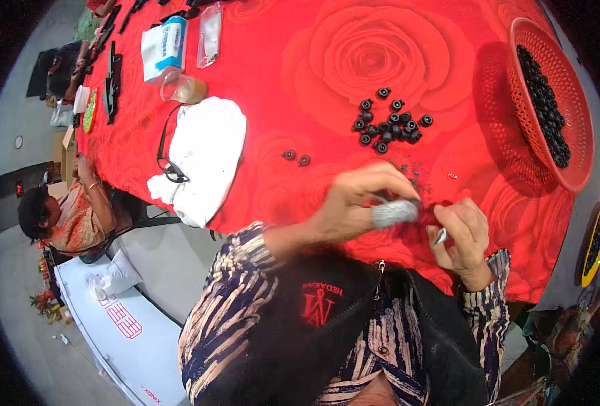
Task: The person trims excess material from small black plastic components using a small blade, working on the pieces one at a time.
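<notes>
My left hand (351, 206) is blurred by motion, its fingers curled together. A grey-white wrapping (395, 213) covers its thumb or lies against it. Something small and dark shows at its fingertips, too smeared to name. Close by on the right, my right hand (464, 237) is closed around a small shiny metal tool (441, 236), most of it hidden in the fingers. Beyond the hands, several small black ringed plastic parts (395, 125) lie in a loose cluster. Two more black parts (296, 158) sit apart to the left. Dark crumbs (415, 177) are scattered just past my fingers.
A red plastic basket (518, 81) of black parts stands at the right on the red rose-patterned tablecloth (280, 88). At left are a white cloth (209, 149), eyeglasses (163, 159), a plastic cup (178, 88) and a tissue packet (166, 49). Another person (77, 216) sits far left.
</notes>
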A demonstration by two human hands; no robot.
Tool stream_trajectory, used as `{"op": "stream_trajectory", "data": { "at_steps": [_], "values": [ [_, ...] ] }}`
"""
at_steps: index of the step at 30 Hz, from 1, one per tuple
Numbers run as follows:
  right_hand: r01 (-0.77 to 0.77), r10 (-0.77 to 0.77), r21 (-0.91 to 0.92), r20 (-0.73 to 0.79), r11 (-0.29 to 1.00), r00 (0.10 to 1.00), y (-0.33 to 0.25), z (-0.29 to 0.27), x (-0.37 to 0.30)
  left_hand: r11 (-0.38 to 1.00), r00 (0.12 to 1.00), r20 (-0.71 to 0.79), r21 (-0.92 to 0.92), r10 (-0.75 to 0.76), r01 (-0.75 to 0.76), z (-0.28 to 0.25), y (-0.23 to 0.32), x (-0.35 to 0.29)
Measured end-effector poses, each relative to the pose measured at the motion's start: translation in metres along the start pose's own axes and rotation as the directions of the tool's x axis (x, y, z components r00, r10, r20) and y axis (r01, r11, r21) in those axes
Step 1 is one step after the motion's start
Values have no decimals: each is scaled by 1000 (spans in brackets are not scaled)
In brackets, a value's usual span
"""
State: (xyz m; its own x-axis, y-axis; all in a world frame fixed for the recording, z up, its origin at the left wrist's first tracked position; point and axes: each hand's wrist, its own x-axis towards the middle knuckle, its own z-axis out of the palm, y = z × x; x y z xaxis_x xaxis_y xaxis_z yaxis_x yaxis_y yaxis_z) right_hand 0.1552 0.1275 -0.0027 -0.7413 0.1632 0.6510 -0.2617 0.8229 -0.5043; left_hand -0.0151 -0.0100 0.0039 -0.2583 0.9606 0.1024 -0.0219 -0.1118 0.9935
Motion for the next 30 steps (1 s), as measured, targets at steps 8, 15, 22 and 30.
{"op": "stream_trajectory", "data": {
  "at_steps": [8,15,22,30],
  "values": [
    [-77,77,-30,-4,997,997,12,6,-4,578,882,-346,809,320,107,-77,-9,-33],
    [-118,118,-35,15,992,993,13,5,-4,314,878,-203,947,434,64,-58,12,-20],
    [-111,111,-65,5,992,994,12,7,-4,615,995,-46,788,86,-17,-24,-11,5],
    [-120,120,-10,-39,993,992,11,2,-7,909,905,-135,-172,-404,380,-10,16,5]
  ]
}}
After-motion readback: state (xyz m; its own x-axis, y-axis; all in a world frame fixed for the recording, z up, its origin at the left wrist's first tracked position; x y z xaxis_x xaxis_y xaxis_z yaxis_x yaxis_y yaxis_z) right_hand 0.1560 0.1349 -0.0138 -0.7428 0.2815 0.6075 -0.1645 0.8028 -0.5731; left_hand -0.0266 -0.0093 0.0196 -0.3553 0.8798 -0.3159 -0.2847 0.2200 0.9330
